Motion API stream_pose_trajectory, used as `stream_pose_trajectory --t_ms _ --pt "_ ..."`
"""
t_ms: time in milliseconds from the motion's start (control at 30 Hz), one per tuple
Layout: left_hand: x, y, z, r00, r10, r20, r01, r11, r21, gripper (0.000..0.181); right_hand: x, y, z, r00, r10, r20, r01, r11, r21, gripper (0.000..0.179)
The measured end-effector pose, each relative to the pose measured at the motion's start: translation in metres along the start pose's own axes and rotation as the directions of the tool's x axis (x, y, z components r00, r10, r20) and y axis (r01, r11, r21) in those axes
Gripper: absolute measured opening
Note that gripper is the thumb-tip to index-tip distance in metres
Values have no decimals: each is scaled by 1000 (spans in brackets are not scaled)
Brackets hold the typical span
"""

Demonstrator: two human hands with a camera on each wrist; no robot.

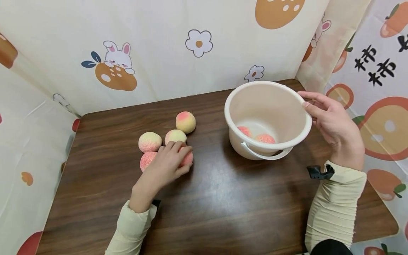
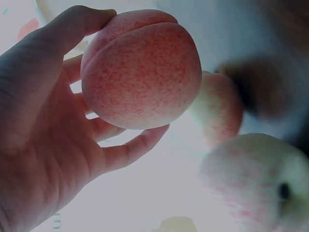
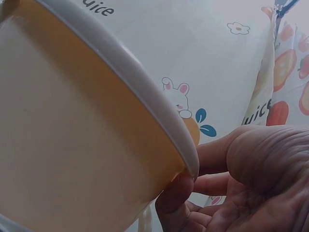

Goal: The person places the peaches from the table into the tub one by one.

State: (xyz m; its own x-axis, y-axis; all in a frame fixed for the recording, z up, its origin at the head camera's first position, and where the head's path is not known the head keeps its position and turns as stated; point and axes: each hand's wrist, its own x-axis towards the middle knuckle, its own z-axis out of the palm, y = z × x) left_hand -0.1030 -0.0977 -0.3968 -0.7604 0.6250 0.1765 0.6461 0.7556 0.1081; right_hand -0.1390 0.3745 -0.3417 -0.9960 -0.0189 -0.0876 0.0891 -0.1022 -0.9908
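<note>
My left hand (image 1: 165,163) curls its fingers and thumb round a pink peach (image 2: 142,72), low over the table. Just behind that hand a yellow-pink peach (image 1: 175,136) sits close to its knuckles. A red-speckled peach (image 1: 147,160) is partly covered by the hand, with a pale peach (image 1: 149,141) right behind it. Farther back lies another yellow peach (image 1: 185,122) with a pink top. On the right, my right hand (image 1: 338,127) pinches the rim of a white bucket (image 3: 120,53) between thumb and fingers. Inside the bucket lie two pink peaches, one (image 1: 265,138) in plainer view.
Everything stands on a dark wood-grain table (image 1: 216,212). A cream curtain (image 1: 159,46) printed with rabbits and flowers hangs along the back edge, and a fruit-print curtain (image 1: 385,117) hangs on the right. The bucket's handle (image 1: 271,155) hangs down at its front.
</note>
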Motion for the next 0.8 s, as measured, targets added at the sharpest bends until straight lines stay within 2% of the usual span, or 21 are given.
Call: stream_pose_trajectory --t_ms 200,400,800 --pt "16 6 -14 996 60 -63 -60 998 3 35 -1 1 -2 1000 5 0 -5 1000 -8 39" --pt "38 14 -33 976 146 -162 -142 989 38 34 -3 1 -4 1000 -17 4 17 1000 14 35" --pt "63 25 -62 954 206 -218 -202 979 40 35 1 1 -2 1000 -5 -3 5 1000 -6 35"
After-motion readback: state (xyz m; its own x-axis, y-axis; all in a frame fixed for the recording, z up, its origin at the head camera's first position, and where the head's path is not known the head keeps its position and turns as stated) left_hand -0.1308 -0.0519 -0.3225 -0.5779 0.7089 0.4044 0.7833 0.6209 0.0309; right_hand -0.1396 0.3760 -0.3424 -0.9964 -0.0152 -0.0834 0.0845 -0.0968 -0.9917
